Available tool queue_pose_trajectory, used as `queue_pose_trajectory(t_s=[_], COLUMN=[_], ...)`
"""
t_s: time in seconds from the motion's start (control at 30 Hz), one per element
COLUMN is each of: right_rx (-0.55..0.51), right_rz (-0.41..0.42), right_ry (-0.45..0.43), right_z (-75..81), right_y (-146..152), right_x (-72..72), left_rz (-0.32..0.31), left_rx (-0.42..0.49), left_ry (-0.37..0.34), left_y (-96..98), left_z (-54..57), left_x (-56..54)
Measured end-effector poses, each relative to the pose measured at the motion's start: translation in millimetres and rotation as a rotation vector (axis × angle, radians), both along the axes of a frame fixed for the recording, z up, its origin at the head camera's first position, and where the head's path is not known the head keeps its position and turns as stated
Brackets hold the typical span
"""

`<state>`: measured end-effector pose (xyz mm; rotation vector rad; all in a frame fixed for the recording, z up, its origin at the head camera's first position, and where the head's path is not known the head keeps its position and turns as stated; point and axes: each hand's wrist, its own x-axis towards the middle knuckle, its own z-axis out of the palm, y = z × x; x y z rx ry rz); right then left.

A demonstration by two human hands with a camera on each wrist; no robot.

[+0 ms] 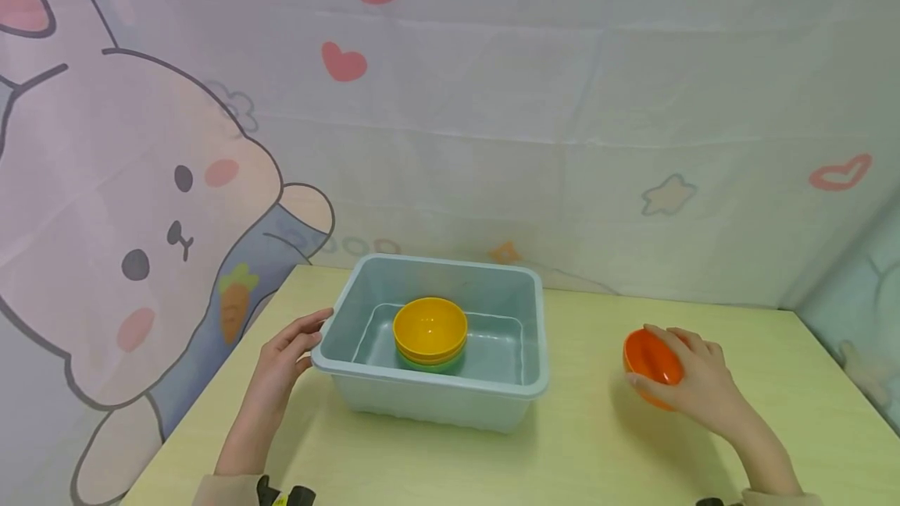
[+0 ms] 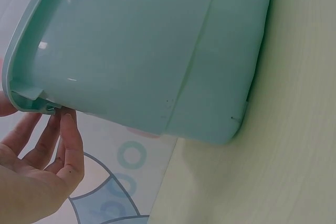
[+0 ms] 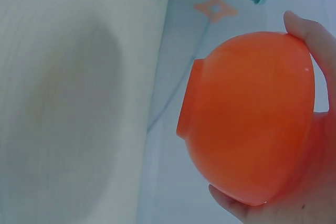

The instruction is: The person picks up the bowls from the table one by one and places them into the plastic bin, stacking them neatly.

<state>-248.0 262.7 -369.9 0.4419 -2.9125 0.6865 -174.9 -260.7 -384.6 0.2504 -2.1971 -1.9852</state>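
Note:
My right hand point(image 1: 699, 385) grips an orange bowl point(image 1: 651, 365) by its rim, thumb on one side and fingers on the other. The bowl is tilted and held above the table, its shadow below it in the right wrist view. With thumb and fingers, my left hand point(image 1: 284, 361) holds the left rim of a pale blue-green plastic basin point(image 1: 436, 404). Inside the basin sits a stack of bowls: yellow bowls point(image 1: 430, 326) on top of a green bowl point(image 1: 450, 365). In the left wrist view the fingers point(image 2: 71, 135) curl up under the basin's rim.
The basin stands on a pale yellow-green table point(image 1: 583, 428). Behind the table hangs a cloth backdrop point(image 1: 478, 115) printed with a rabbit, hearts and stars. Table surface lies between the basin and the orange bowl.

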Motion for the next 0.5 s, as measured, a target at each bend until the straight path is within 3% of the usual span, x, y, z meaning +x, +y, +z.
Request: queue_pose_trajectory(t_s=[0.5], right_rx=[0.045], right_rz=[0.084], right_ry=[0.071], right_z=[20.2], right_y=[-16], right_x=[0.1], left_rz=[0.005], left_rx=[-0.003], left_ry=[-0.001], left_y=[0.2], left_z=[-1.3], left_x=[-0.7])
